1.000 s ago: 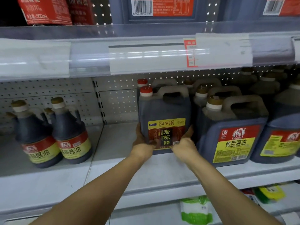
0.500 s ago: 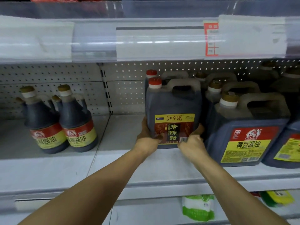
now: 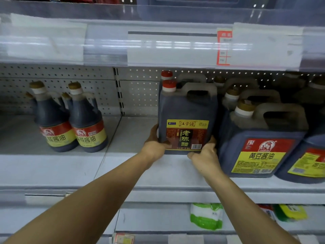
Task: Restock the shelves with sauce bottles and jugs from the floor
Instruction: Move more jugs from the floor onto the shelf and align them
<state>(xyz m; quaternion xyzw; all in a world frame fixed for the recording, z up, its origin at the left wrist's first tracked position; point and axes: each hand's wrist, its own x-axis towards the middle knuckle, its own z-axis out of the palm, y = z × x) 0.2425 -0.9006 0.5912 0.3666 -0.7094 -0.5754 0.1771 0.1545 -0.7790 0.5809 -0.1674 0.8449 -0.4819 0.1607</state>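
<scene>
— Where is the jug now?

— The dark, square-shouldered plastic vinegar jug with the red cap and the yellow-and-brown label (image 3: 187, 120) stands upright on the white metal shelf (image 3: 140, 171), in front of a second red-capped jug of the same kind (image 3: 166, 74) and just beside the big dark soy-sauce jug with the red-and-yellow label (image 3: 262, 138). My left hand (image 3: 154, 147) clamps its lower left corner and my right hand (image 3: 204, 153) clamps its lower right corner, thumbs across the front.

— What has changed in the last second?

— Very little in the jug itself. It sits in the same place against its neighbours as a second ago, and both hands hold the same corners. Mostly my head has moved, so the shelf fills more of the view. I read that as the push being finished: the jug is in its row.

— Is its base flat on the shelf?

— I think so, though my fingers cover the bottom edge, so I cannot be sure.

— And the rest of the shelf?

— Between this jug and the two round dark soy bottles with tan caps (image 3: 70, 120) on the left lies a bare stretch, so more stock can go there once I let go
</scene>
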